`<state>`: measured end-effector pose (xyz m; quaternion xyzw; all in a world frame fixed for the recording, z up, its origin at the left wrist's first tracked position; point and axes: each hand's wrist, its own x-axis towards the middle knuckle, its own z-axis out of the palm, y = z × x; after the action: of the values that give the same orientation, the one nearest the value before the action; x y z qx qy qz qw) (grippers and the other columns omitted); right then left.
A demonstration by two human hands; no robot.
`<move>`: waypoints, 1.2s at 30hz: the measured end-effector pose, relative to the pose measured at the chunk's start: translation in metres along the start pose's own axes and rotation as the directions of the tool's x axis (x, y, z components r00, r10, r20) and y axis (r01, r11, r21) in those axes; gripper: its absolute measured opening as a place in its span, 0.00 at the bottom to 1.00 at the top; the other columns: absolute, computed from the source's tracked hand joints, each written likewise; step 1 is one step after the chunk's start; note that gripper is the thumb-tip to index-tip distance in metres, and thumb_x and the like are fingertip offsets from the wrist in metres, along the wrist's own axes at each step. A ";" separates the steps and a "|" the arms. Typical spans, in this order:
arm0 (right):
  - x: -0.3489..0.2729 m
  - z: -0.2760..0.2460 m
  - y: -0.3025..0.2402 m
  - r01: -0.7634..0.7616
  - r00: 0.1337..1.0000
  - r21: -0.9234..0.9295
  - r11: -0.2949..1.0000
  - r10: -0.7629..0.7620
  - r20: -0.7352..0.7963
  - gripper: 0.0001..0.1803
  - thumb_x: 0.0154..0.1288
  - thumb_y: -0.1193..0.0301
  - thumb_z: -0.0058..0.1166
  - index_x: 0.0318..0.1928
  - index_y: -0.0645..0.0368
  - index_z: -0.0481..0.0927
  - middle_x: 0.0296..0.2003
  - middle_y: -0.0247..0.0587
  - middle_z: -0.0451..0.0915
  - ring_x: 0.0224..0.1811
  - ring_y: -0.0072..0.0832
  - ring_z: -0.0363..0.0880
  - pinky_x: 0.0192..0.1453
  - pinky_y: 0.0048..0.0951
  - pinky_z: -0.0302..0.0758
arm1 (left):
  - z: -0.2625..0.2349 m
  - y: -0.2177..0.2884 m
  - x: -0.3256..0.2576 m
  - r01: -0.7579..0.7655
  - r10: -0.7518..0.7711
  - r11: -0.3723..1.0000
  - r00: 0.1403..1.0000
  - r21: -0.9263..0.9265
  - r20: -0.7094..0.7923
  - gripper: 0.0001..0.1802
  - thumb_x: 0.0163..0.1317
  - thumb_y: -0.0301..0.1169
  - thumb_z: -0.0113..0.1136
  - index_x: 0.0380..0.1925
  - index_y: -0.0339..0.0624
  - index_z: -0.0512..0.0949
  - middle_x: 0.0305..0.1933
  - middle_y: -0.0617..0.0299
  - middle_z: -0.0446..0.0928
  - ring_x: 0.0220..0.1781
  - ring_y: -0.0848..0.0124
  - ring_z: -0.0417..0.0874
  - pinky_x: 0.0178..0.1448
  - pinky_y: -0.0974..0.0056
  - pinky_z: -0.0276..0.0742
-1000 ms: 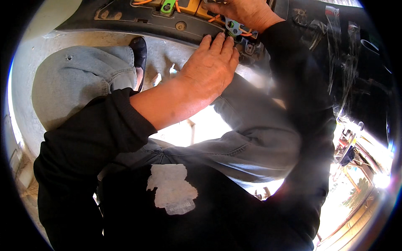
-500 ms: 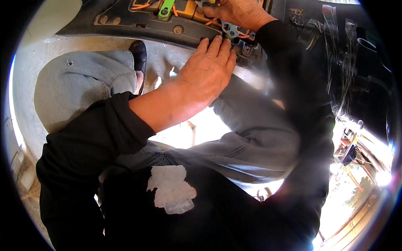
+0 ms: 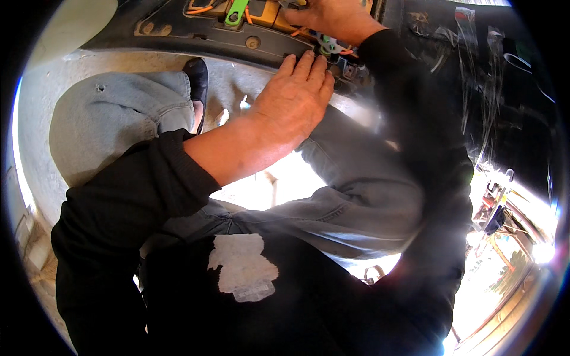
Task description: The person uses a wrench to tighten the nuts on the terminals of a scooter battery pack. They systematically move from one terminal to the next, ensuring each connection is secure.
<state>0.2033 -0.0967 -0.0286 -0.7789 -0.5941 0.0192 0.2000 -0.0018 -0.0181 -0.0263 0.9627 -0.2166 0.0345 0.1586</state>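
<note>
My left hand [image 3: 292,102] lies palm down with its fingers stretched out, the tips resting at the edge of a black panel [image 3: 222,46]. Above it, at the top edge of the view, my right hand [image 3: 338,19] is curled over a grey flat metal piece with holes [image 3: 328,43]. Only part of that piece shows below the hand; most of it is covered. Orange wires [image 3: 298,31] and yellow-orange blocks [image 3: 261,13] sit in the panel beside my right hand. A bright green flat strap [image 3: 235,12] with a bolt lies further left.
A round bolt [image 3: 253,42] sits in the panel's face. On the right, a dark surface carries strips of clear tape [image 3: 469,65]. My bent legs in grey jeans [image 3: 107,124] are beneath my arms. Concrete floor [image 3: 228,77] shows below the panel.
My right hand has shifted slightly and turned, so less of the grey metal piece shows around it. My left hand has stayed in place.
</note>
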 end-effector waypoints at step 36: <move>-0.051 -0.023 0.000 -0.602 0.790 -0.189 0.776 0.543 -0.284 0.25 0.56 0.58 0.72 0.40 0.70 0.86 0.37 0.65 0.83 0.39 0.56 0.84 0.45 0.49 0.81 | -0.006 0.001 0.003 -0.037 0.037 0.999 0.999 0.011 0.020 0.33 0.62 0.28 0.61 0.66 0.22 0.69 0.71 0.33 0.69 0.77 0.43 0.68 0.80 0.45 0.61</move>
<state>0.1948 -0.1509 -0.0179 -0.9401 -0.2991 -0.0853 0.1393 0.0007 -0.0188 -0.0202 0.9597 -0.2357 0.0290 0.1502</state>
